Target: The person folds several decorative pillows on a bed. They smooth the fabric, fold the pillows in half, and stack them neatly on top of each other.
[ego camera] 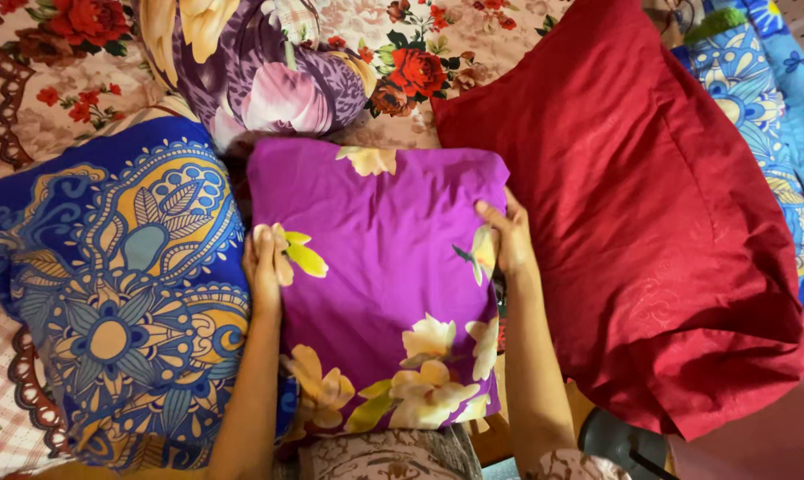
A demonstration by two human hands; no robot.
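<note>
While a blue and gold patterned cushion [108, 293] and a dark red fabric pillow [651, 222] crowd either side, the purple floral cloth pillow [384, 276] is gripped between the left hand [264, 267] and right hand [507, 238], fingers curled over its edges.

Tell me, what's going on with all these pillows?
A person holds a purple flowered pillow between both hands, the left hand on one side and the right hand on the other. It sits among other pillows on a flowery bedsheet: a blue patterned pillow to its left, a dark red pillow to its right.
</note>
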